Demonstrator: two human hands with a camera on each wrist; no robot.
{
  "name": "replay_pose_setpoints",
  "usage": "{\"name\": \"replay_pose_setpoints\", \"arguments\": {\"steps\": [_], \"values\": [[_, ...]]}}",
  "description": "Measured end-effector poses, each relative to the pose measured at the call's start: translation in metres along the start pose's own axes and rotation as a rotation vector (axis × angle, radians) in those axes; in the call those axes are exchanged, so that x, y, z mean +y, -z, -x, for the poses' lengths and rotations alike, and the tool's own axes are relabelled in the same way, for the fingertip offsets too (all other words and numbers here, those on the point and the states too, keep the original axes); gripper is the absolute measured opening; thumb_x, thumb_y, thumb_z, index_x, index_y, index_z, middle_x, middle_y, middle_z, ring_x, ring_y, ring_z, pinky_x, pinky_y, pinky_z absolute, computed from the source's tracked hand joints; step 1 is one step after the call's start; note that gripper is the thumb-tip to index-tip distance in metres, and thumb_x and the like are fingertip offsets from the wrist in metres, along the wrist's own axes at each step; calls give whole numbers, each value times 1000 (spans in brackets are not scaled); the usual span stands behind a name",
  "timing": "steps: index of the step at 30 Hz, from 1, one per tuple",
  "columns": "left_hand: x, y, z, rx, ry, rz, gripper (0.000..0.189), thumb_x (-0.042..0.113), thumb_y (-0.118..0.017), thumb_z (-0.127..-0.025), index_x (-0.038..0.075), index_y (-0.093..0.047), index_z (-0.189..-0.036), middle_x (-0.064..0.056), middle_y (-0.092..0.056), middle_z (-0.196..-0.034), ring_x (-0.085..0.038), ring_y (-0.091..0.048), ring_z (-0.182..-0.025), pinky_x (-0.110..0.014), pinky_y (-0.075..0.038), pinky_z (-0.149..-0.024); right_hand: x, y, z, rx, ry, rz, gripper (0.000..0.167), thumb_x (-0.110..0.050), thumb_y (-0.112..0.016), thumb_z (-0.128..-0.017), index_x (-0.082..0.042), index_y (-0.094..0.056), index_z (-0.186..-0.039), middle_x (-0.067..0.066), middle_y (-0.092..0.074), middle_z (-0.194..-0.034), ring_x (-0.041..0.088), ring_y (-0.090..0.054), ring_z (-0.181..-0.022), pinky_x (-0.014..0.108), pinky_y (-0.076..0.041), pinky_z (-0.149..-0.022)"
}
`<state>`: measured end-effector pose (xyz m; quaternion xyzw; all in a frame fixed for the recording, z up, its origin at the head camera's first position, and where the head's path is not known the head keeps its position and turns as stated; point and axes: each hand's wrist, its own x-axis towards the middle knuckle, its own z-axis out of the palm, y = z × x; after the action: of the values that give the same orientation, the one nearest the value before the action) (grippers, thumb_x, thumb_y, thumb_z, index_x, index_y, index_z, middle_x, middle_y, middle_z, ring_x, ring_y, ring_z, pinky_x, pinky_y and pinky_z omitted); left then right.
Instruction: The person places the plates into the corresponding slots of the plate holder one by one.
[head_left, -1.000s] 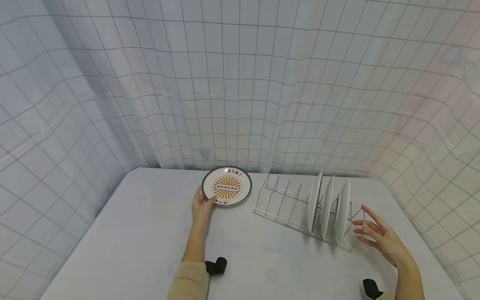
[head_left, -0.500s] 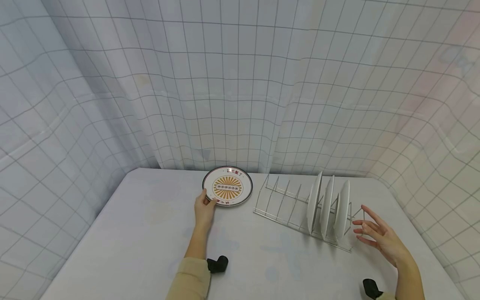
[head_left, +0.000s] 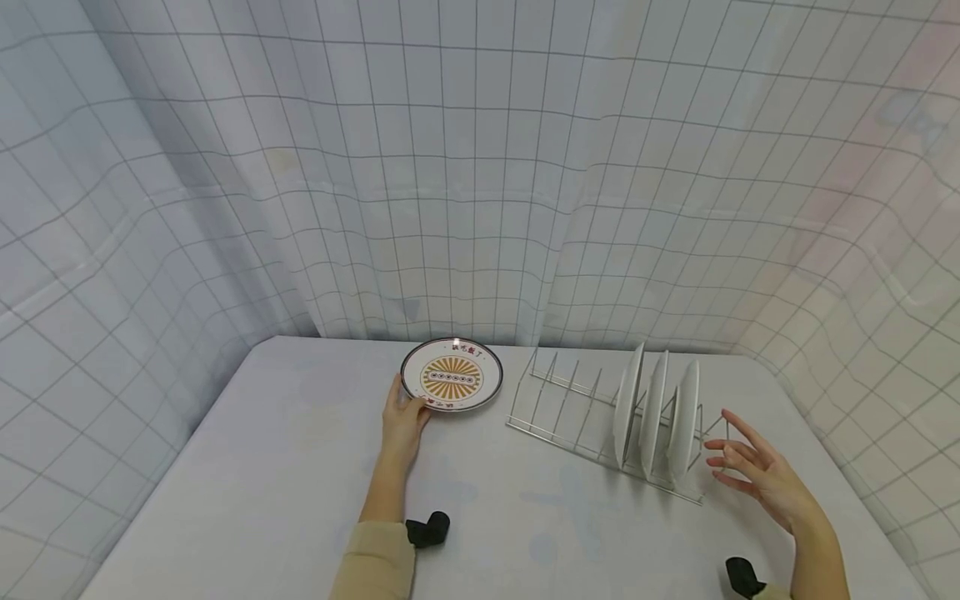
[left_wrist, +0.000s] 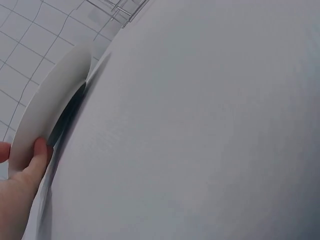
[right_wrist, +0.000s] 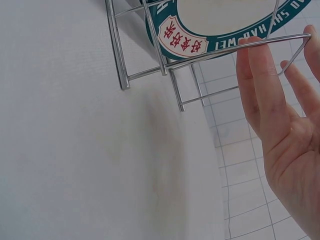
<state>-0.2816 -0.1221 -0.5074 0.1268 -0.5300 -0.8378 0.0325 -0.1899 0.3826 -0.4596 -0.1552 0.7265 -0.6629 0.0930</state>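
Note:
A round white plate (head_left: 452, 375) with a dark rim and an orange sunburst lies at the back of the table. My left hand (head_left: 402, 425) grips its lower left edge, thumb on one face and fingers on the other. From the left wrist view, the plate (left_wrist: 52, 102) is tilted, with shadow beneath. To the right stands a wire dish rack (head_left: 566, 446) with three plates (head_left: 655, 414) upright in its right half. My right hand (head_left: 765, 479) holds the rack's right end, fingers bent about the wire loop. The right wrist view shows a green-rimmed plate (right_wrist: 215, 42) beyond that wire.
A white table (head_left: 300, 475) spreads under everything. Grid-patterned curtains (head_left: 450, 208) enclose it at the back and sides. The left slots of the rack, near the held plate, have bare wires. Black straps (head_left: 429, 530) are on the wrists.
The left hand and plate have shifted slightly to the left over the last half second, and the plate's tilt differs a little. The right hand and the rack stay in place.

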Motion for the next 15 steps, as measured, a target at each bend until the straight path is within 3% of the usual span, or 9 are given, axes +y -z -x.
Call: {"name": "replay_pose_setpoints", "arguments": {"steps": [5, 8, 12, 15], "values": [[3, 4, 1, -26, 38, 95, 79, -9, -40, -88, 26, -2, -148, -19, -5, -150, -33, -34, -129, -34, -35, -104, -1, 0, 0, -1, -5, 2, 59, -2, -32, -99, -24, -9, -148, -7, -57, -116, 7, -59, -100, 23, -51, -82], [6, 5, 4, -49, 43, 161, 80, -10, -42, -88, 29, -7, -148, -17, -6, -150, -33, -35, -127, -33, -40, -100, -1, 0, -1, -1, -9, 4, 59, -2, -33, -99, -25, -9, -148, -8, -58, -116, 7, -59, -99, 23, -51, -82], [15, 4, 9, -85, 9, 201, 79, -10, -45, -87, 32, -13, -147, -19, -23, -144, -32, -43, -120, -32, -48, -91, 0, 0, -1, 0, -5, 8, 59, -2, -32, -99, -24, -9, -148, -8, -57, -116, 7, -59, -99, 23, -51, -82], [25, 1, 14, -105, -59, 175, 79, -12, -47, -87, 31, -17, -146, -22, -34, -134, -31, -48, -114, -32, -51, -86, 0, 0, -2, -2, -2, 8, 59, -2, -32, -99, -24, -9, -148, -8, -57, -116, 7, -59, -99, 23, -51, -82]]}}
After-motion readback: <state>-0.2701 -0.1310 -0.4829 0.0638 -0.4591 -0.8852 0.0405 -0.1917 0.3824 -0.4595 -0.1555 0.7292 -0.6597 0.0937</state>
